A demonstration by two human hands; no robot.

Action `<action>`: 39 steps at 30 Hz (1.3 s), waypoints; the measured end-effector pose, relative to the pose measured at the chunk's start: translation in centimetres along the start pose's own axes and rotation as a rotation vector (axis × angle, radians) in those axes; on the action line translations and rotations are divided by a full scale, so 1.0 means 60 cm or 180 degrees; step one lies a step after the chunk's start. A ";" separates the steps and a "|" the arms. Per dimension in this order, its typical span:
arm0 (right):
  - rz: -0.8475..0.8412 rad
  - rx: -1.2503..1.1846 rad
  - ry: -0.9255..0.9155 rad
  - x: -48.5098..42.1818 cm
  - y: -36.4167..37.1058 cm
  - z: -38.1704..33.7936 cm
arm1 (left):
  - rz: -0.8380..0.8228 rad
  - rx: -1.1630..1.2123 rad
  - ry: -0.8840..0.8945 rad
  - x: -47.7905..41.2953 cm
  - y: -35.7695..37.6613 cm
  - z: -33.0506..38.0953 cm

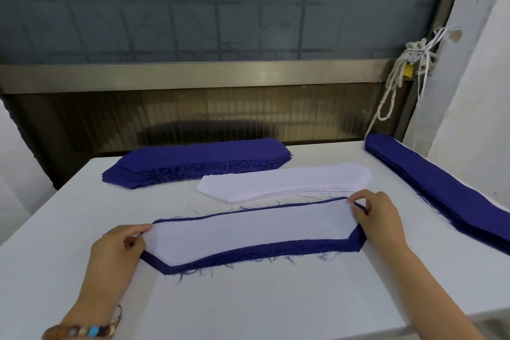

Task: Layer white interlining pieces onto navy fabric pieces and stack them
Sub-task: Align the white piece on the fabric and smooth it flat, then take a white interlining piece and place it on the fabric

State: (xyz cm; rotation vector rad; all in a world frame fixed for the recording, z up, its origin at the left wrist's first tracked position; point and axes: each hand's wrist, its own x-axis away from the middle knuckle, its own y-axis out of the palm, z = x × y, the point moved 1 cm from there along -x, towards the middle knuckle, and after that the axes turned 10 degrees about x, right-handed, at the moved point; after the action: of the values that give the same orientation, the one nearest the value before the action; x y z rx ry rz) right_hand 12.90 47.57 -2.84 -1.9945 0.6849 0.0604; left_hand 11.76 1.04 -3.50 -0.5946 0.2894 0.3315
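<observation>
A white interlining piece (248, 229) lies on a navy fabric piece (248, 252) in the middle of the table, the navy showing as a border all round. My left hand (118, 246) pinches the left end of the white piece. My right hand (378, 218) pinches its right end near the far corner. Behind them sits a stack of white interlining pieces (284, 182). A stack of navy pieces (198, 160) with frayed edges lies at the back left.
A second navy stack (438, 185) runs along the right edge of the white table (248, 301). Behind the table are a window frame and a knotted white rope (397, 83). A wall stands at the right.
</observation>
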 end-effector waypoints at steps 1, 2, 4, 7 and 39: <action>-0.0003 0.0024 -0.0055 0.002 0.001 -0.002 | 0.0008 -0.0011 0.0011 0.000 0.000 -0.001; -0.0005 0.0022 -0.0073 0.004 0.003 -0.002 | 0.0012 -0.0011 0.0025 0.000 0.000 -0.002; 0.0012 -0.0006 -0.0064 0.006 0.005 -0.002 | 0.0023 0.0015 0.0043 0.001 0.000 -0.003; 0.0039 -0.0034 -0.0040 0.005 0.006 0.001 | 0.0058 0.0109 0.0011 0.003 0.000 -0.004; -0.0665 -0.0426 -0.1142 -0.104 0.149 -0.290 | 0.0286 -0.0202 0.0147 -0.213 0.076 0.058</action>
State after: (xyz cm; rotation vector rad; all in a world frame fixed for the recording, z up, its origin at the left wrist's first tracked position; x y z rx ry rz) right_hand -0.85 32.80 0.92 -2.0993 0.2464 0.3374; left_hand -1.01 3.80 1.58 -0.6535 0.3516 0.4150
